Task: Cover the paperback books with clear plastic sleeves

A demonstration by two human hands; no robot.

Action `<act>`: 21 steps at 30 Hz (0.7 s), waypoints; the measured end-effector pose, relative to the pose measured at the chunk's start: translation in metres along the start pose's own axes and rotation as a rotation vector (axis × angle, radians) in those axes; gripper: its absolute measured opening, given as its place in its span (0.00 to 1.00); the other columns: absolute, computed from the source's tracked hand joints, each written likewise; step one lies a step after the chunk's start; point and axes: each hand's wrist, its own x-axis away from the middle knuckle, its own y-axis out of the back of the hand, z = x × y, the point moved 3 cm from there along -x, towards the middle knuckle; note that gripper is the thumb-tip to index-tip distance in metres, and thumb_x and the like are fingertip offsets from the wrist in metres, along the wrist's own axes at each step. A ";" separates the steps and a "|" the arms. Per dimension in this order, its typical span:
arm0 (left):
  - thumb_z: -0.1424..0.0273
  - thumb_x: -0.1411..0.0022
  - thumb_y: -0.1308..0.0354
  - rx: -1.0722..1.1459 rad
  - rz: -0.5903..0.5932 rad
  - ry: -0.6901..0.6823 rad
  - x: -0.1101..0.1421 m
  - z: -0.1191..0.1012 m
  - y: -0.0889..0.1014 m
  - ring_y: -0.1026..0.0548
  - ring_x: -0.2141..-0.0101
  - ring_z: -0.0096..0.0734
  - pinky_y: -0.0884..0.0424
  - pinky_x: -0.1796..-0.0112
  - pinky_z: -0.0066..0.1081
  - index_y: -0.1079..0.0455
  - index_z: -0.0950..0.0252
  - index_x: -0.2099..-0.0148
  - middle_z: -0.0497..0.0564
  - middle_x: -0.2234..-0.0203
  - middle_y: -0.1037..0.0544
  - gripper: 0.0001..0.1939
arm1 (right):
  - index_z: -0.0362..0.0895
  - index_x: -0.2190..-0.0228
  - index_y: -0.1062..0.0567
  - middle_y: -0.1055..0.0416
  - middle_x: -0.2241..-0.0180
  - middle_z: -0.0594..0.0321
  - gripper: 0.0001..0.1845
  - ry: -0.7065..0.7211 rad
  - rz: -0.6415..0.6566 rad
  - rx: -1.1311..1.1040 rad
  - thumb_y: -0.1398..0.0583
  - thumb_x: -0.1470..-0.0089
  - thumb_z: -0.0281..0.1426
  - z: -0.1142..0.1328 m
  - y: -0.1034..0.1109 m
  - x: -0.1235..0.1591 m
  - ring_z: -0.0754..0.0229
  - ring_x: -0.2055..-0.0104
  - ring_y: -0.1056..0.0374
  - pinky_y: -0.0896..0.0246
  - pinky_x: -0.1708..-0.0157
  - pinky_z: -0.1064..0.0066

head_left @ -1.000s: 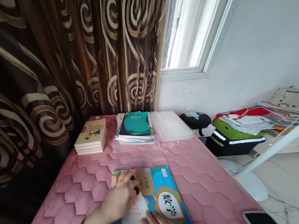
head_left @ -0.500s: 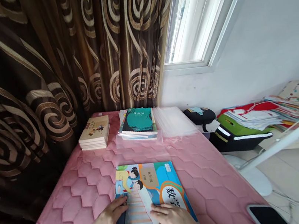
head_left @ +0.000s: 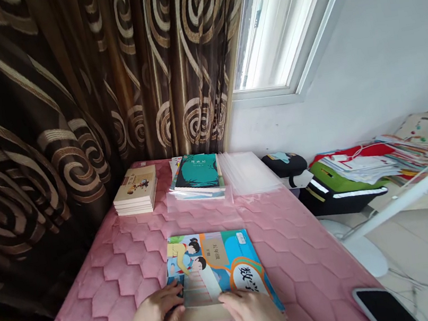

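A colourful maths textbook (head_left: pixel 216 256) lies flat on the pink quilted cover in front of me. Clear plastic film (head_left: pixel 203 225) spreads out beyond its far edge. My left hand (head_left: pixel 157 316) grips the book's near left corner, thumb and fingers bent around it. At the near edge, my right hand (head_left: pixel 252 310) pinches the front cover, though its thumb is mostly hidden. A pale strip (head_left: pixel 205 314) shows between the hands, below the cover's near edge.
Behind the book stand a stack of beige books (head_left: pixel 136 191), a pile topped by a teal book (head_left: pixel 196 172), and clear plastic sleeves (head_left: pixel 250 171). A phone (head_left: pixel 384 306) lies at the right edge. A white lamp stand (head_left: pixel 401 202) and bags are beyond.
The near edge of the front cover has lifted away from me, uncovering a pale strip beneath. Both hands remain at the near edge, the right fingers more curled.
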 end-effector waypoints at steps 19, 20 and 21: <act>0.60 0.43 0.49 0.377 -0.576 0.433 -0.105 0.031 0.015 0.26 0.75 0.34 0.35 0.74 0.28 0.33 0.63 0.71 0.49 0.78 0.23 0.13 | 0.49 0.48 0.28 0.34 0.43 0.56 0.19 0.048 -0.401 0.178 0.45 0.39 0.28 0.009 0.044 -0.123 0.50 0.41 0.41 0.50 0.41 0.54; 0.61 0.43 0.50 0.373 -0.583 0.435 -0.109 0.031 0.014 0.25 0.74 0.35 0.34 0.73 0.29 0.32 0.63 0.70 0.51 0.76 0.22 0.12 | 0.50 0.47 0.29 0.35 0.42 0.57 0.19 0.064 -0.369 0.156 0.44 0.40 0.31 0.011 0.035 -0.128 0.49 0.39 0.43 0.51 0.40 0.52; 0.62 0.42 0.50 0.368 -0.581 0.435 -0.112 0.032 0.012 0.24 0.72 0.36 0.33 0.72 0.29 0.31 0.63 0.68 0.52 0.73 0.21 0.12 | 0.51 0.46 0.30 0.37 0.40 0.58 0.20 0.066 -0.336 0.140 0.44 0.40 0.33 0.012 0.024 -0.131 0.48 0.38 0.44 0.51 0.40 0.50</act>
